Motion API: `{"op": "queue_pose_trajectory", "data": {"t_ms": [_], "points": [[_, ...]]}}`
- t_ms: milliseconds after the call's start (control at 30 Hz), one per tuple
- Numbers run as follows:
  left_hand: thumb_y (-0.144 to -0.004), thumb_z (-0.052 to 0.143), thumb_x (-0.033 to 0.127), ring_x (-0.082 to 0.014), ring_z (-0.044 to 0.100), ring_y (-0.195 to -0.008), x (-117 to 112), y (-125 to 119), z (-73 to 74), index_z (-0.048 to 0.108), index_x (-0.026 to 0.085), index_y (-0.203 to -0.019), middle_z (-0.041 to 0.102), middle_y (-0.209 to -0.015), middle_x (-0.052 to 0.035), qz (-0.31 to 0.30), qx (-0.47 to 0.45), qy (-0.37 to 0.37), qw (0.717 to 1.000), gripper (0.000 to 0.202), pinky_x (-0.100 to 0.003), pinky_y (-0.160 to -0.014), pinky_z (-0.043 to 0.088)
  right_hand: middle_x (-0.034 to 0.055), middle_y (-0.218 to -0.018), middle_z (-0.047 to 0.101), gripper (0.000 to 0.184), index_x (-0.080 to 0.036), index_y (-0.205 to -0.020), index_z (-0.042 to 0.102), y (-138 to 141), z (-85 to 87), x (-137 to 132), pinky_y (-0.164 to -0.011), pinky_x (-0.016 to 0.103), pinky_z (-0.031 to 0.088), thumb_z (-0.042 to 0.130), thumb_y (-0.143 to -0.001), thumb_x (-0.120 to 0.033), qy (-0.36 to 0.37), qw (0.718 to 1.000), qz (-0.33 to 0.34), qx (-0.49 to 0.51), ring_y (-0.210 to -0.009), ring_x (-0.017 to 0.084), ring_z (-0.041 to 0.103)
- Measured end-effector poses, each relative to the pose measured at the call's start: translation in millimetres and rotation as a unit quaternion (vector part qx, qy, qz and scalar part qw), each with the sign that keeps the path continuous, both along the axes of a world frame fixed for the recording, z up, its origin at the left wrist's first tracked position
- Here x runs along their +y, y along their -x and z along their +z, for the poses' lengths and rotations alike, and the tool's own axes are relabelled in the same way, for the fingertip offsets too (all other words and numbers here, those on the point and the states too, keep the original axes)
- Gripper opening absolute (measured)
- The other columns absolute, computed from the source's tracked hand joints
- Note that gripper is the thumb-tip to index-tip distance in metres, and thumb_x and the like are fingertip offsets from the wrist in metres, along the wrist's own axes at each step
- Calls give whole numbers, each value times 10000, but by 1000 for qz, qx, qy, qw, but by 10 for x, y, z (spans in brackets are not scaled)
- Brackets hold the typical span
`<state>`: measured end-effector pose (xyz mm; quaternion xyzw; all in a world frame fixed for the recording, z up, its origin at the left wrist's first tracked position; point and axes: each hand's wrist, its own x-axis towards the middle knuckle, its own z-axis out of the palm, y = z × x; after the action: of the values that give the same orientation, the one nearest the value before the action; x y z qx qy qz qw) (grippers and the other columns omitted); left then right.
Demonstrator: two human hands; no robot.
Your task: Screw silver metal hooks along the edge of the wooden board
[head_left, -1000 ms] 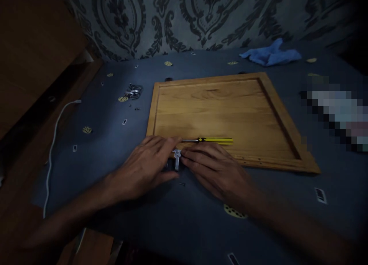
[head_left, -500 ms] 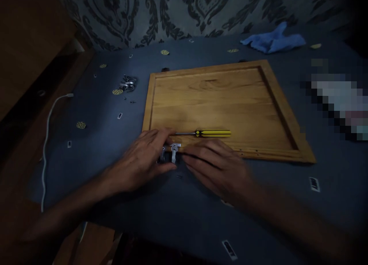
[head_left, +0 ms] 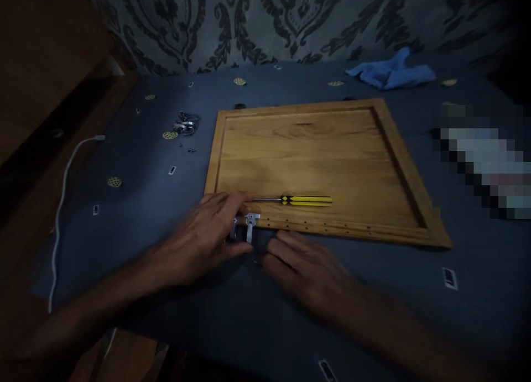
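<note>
A wooden board (head_left: 309, 150) with a raised frame lies flat, a row of small dark holes along its near edge. My left hand (head_left: 203, 233) is closed around metal hooks at the board's near left corner, its thumb by the lower end of one silver hook (head_left: 251, 227). A screwdriver (head_left: 307, 200) with a yellow and black handle rests on the board, its tip hidden by the left fingers. My right hand (head_left: 307, 268) is on the cloth just below the edge, fingertips pinched together beside a small screw (head_left: 258, 262). Whatever those fingertips hold is hidden.
A pile of metal hooks (head_left: 187, 124) lies to the left, with small screws (head_left: 191, 150) near it. A blue cloth (head_left: 392, 71) is at the back right. A white cable (head_left: 62, 216) runs down the left side. A pixelated object (head_left: 489, 169) sits at the right.
My right hand has drawn back slightly from the board's edge toward me, uncovering more holes. My left hand stays at the hooks. The whole view has shifted slightly.
</note>
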<state>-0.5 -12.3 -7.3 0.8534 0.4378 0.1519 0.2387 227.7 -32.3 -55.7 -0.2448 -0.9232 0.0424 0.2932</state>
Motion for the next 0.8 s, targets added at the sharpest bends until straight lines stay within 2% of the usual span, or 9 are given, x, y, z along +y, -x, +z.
{"op": "queue_pose_trajectory", "data": {"t_ms": [167,333,567,667,800], "points": [[-838,851,168,-276,661,-1209,-2,-4,-12,415,248,-1380,699,-1269,-67,0,-4,-1,1000,700,-433,-1031,540,7,-721,583,367,-196,-814,612,-57,43,55,-617,294,427,405,-1113,-243,40,999,-33,7,-694,160,547],[-852,841,184,-270,655,-1182,-15,1,-25,417,259,-1377,694,-1232,-45,10,1,12,1000,679,-430,-1013,539,28,-813,666,208,-189,-895,638,-91,153,198,-680,290,506,524,-1068,-211,138,986,-60,71,-762,164,633],[-923,763,216,-284,640,-1186,-36,7,2,433,248,-1385,674,-1263,-74,7,-16,29,999,569,-439,-987,539,39,-821,697,255,-177,-896,670,-21,193,368,-658,289,480,494,-1079,-208,151,986,-51,44,-758,167,655],[-942,744,236,-289,651,-1148,-28,-5,31,448,237,-1355,685,-1241,-83,-3,-17,32,999,508,-445,-952,545,53,-839,710,293,-168,-894,681,17,165,410,-662,305,484,473,-1090,-230,137,989,-51,30,-773,180,660],[-937,762,240,-283,646,-1135,-24,-15,46,440,236,-1355,679,-1250,-82,-6,-19,18,1000,528,-431,-945,543,63,-881,722,292,-150,-954,699,26,116,432,-683,335,497,444,-1090,-196,112,993,-24,8,-792,196,645]]}}
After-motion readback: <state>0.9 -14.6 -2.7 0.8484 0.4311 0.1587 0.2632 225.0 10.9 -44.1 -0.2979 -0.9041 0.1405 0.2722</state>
